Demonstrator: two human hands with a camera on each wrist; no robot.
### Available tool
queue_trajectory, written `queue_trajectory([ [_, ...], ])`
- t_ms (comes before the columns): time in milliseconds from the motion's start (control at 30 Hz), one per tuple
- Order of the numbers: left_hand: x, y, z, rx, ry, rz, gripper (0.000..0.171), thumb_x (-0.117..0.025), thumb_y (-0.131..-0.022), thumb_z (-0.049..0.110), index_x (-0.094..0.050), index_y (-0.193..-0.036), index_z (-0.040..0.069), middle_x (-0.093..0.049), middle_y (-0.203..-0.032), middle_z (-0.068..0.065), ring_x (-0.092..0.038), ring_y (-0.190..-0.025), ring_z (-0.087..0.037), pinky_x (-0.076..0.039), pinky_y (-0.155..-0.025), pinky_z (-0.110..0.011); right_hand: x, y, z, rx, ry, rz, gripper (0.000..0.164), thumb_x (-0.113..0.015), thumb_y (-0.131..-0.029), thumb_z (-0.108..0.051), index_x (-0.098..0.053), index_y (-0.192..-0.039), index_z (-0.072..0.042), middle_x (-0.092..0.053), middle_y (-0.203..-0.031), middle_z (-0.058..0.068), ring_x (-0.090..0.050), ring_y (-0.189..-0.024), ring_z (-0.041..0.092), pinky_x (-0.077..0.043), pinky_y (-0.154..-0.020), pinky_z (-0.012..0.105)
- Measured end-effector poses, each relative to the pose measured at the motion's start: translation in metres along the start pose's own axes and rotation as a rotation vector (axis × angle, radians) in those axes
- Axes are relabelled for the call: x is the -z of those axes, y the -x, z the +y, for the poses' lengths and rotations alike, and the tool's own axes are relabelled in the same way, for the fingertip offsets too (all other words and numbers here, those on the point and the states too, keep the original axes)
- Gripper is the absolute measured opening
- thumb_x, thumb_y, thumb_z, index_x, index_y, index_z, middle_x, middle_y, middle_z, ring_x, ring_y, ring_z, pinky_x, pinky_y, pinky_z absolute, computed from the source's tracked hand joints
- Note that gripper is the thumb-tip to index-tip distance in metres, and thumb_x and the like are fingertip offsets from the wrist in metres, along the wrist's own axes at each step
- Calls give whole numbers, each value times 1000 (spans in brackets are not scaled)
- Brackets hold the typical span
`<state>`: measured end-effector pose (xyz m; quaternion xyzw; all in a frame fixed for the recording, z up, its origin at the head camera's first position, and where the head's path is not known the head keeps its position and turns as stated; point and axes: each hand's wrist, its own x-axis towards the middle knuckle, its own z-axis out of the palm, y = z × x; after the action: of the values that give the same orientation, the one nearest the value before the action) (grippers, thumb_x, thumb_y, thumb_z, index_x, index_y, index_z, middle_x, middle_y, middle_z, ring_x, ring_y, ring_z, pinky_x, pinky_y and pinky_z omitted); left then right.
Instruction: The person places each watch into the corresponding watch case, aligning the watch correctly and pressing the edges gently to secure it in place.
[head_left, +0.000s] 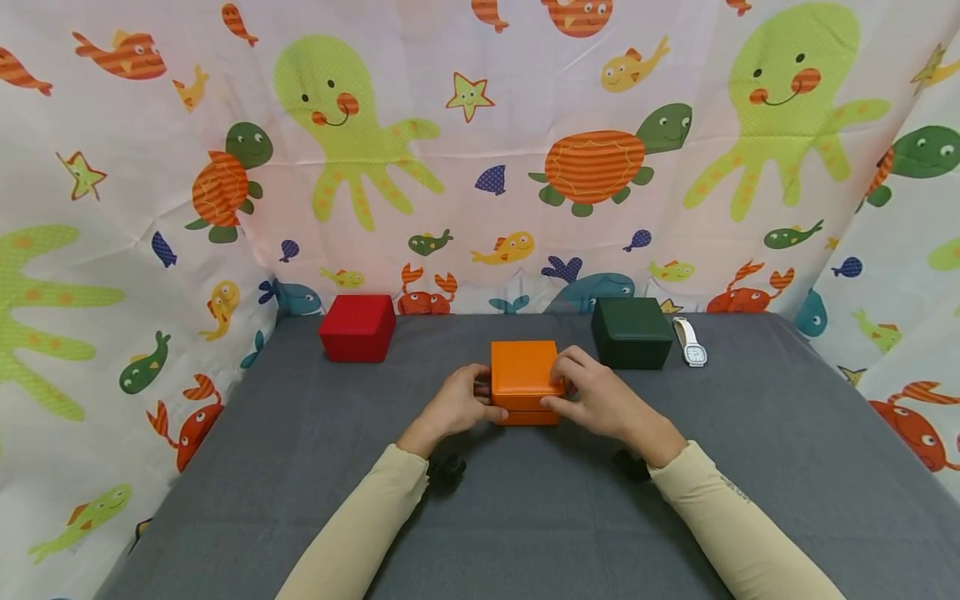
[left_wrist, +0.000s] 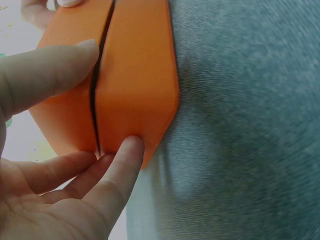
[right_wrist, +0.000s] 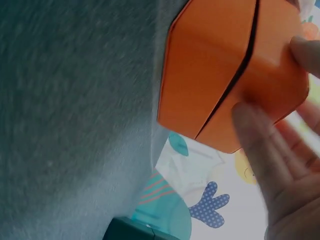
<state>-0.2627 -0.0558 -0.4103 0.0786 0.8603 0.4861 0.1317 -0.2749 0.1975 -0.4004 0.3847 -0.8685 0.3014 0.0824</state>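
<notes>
An orange box with a closed lid rests on the grey cloth in the middle. A thin dark seam runs between its lid and base, clear in both wrist views. My left hand grips its left side, thumb at the front near the seam and fingers along the side, as the left wrist view shows. On the right, my right hand holds the lid, its thumb on the front face and fingertips on the side, above the seam.
At the back left sits a red box. A dark green box stands back right, with a white wristwatch lying beside it. Behind the grey tablecloth hangs a curtain printed with sea animals.
</notes>
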Motion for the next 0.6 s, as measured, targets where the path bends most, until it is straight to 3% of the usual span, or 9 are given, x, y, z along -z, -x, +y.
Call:
queue_trajectory([
  [67,2,1,2,-3,-6,10,69,-83,-74,13,-48,-132,2,-56,-120,-8,-59,-103,-21,-52,-87,-34,2,-1,-1,-91,-71,-13,40,-77,-81,-30,-55,-106,-9,-48,-105,3,-55,-81,15,-55,-71,29],
  [200,5,2,6,-13,-1,27,68,-83,-74,14,-48,-132,5,-55,-121,-7,-58,-103,-20,-52,-88,-34,4,-2,-3,-305,-192,-79,70,-76,-80,-40,-44,-131,-5,-48,-124,11,-62,-91,24,-56,-78,37],
  [300,5,2,8,-12,-2,35,68,-83,-75,15,-48,-132,6,-56,-120,-6,-58,-102,-20,-52,-88,-34,5,-2,-3,-413,-246,-135,81,-75,-80,-43,-36,-141,-5,-48,-133,13,-63,-98,26,-55,-82,39],
  [433,6,3,10,-2,-4,37,68,-83,-75,16,-48,-132,5,-57,-119,-7,-58,-102,-20,-52,-88,-34,5,-2,-4,-457,-272,-168,81,-74,-82,-42,-34,-142,-6,-53,-131,12,-63,-99,26,-55,-82,39],
  [600,9,2,9,-4,10,44,68,-82,-76,16,-47,-134,4,-57,-120,-9,-59,-103,-22,-51,-89,-37,2,-6,-5,-449,-283,-154,80,-74,-81,-42,-36,-142,-6,-54,-128,12,-63,-93,23,-56,-77,36],
])
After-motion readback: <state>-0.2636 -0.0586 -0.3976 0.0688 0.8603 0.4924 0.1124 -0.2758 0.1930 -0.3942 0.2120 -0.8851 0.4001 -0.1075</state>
